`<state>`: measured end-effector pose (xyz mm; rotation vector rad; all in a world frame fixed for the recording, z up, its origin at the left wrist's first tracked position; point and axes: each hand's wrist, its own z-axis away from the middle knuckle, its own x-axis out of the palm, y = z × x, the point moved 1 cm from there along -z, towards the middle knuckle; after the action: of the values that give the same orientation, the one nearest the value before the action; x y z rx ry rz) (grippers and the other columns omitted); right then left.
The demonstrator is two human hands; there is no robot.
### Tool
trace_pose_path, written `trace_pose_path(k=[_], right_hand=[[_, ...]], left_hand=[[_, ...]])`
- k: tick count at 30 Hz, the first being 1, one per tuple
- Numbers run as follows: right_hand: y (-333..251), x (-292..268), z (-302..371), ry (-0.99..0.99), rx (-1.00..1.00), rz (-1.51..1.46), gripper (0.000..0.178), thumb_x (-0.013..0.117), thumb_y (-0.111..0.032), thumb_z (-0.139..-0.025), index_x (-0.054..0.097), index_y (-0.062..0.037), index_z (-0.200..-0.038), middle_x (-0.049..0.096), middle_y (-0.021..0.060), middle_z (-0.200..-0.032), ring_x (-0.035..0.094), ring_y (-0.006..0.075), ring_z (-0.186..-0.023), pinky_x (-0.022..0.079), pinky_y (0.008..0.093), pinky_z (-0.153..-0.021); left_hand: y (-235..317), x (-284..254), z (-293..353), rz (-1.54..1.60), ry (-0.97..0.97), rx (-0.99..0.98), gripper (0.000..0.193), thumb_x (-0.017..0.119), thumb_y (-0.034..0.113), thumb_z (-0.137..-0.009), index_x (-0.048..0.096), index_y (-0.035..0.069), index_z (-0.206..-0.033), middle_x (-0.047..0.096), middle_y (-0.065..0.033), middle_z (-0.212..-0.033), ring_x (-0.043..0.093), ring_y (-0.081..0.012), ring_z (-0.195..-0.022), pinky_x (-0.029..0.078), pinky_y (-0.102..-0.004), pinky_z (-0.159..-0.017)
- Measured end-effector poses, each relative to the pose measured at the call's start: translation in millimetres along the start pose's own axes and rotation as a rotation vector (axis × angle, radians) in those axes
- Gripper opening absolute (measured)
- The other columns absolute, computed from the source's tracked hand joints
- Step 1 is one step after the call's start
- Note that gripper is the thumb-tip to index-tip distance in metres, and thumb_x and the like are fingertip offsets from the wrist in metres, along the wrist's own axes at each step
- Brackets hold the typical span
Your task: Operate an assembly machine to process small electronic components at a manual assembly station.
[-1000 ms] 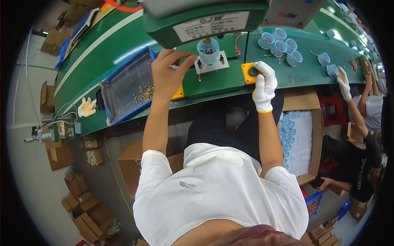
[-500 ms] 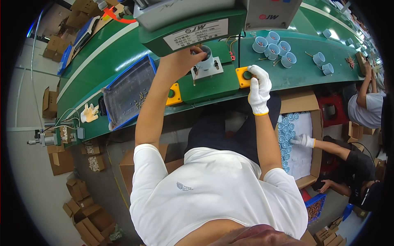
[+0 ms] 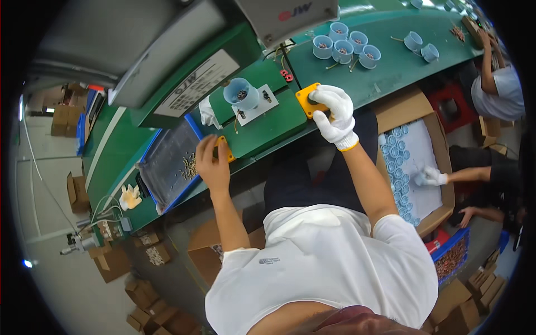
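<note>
My bare left hand point(image 3: 213, 163) lies over the left yellow button box point(image 3: 225, 149), its fingers stretched and apart. The hand covers most of that box. My right hand point(image 3: 336, 116), in a white knit glove, rests on the right yellow button box point(image 3: 305, 101), fingers bent over its dark button and thumb apart. Between the two boxes, a light-blue cup point(image 3: 241, 94) stands upright on a white plate point(image 3: 262, 106) of the green press base. Dark small parts show inside the cup, and a thin wire hangs beside it. The green press head point(image 3: 190, 78) looms above and left.
A blue-rimmed tray point(image 3: 173, 167) with small brass-coloured parts lies left on the green table. Several light-blue cups point(image 3: 343, 51) stand at the back right. A carton point(image 3: 424, 134) of similar pieces sits right, with a co-worker's gloved hand point(image 3: 431, 176) in it. A loose glove point(image 3: 130, 197) lies far left.
My left hand has left the cup under the press and come down to the left button box. My right hand stays at its box. The view has shifted, and the co-worker's gloved hand moved.
</note>
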<state>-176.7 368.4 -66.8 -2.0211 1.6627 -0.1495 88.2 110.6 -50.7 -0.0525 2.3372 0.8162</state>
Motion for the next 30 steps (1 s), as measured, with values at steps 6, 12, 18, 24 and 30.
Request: trace_pose_path(k=[6, 12, 18, 24, 30], right_hand=[[-8, -3, -26, -0.056, 0.012, 0.08, 0.02, 0.076, -0.02, -0.086, 0.076, -0.0042, -0.098, 0.072, 0.0124, -0.083, 0.071, 0.0357, -0.079, 0.057, 0.0465, -0.079], [0, 18, -9, 0.242, 0.434, -0.279, 0.021, 0.075, -0.013, -0.089, 0.077, -0.0001, -0.105, 0.076, 0.0164, -0.093, 0.075, 0.0333, -0.094, 0.06, 0.0422, -0.086], [7, 3, -14, -0.04, 0.25, -0.096, 0.02, 0.074, -0.011, -0.091, 0.078, -0.0018, -0.108, 0.079, 0.0172, -0.109, 0.075, 0.0381, -0.108, 0.059, 0.0442, -0.096], [7, 5, -12, -0.022, 0.265, -0.101, 0.016, 0.074, -0.011, -0.093, 0.079, -0.0036, -0.106, 0.079, 0.0164, -0.11, 0.075, 0.0366, -0.108, 0.059, 0.0434, -0.097], [2, 6, -11, 0.014, 0.255, -0.077, 0.013, 0.073, -0.011, -0.096, 0.079, -0.0026, -0.104, 0.079, 0.016, -0.108, 0.075, 0.0344, -0.106, 0.059, 0.0417, -0.096]], left_hand=[[-10, -4, 7, -0.02, 0.1, 0.141, 0.016, 0.091, 0.009, -0.088, 0.078, -0.001, -0.088, 0.079, -0.0151, -0.113, 0.075, -0.0351, -0.108, 0.061, -0.0446, -0.095], [-36, -32, -7, 0.066, -0.121, 0.015, 0.014, 0.08, 0.012, -0.096, 0.081, -0.001, -0.101, 0.077, -0.015, -0.121, 0.072, -0.0372, -0.111, 0.058, -0.0465, -0.098], [-86, -33, -27, -0.269, -0.183, -0.16, 0.033, 0.075, 0.02, -0.1, 0.078, 0.003, -0.128, 0.069, -0.0179, -0.144, 0.063, -0.04, -0.133, 0.047, -0.0496, -0.116], [-98, -31, -37, -0.218, -0.473, -0.194, 0.02, 0.077, 0.01, -0.097, 0.078, -0.002, -0.113, 0.072, -0.0149, -0.111, 0.066, -0.0363, -0.105, 0.053, -0.0439, -0.098], [-92, -28, -30, -0.191, -0.436, -0.157, 0.017, 0.076, 0.007, -0.097, 0.074, -0.005, -0.108, 0.069, -0.016, -0.104, 0.065, -0.0346, -0.099, 0.054, -0.0426, -0.091]])
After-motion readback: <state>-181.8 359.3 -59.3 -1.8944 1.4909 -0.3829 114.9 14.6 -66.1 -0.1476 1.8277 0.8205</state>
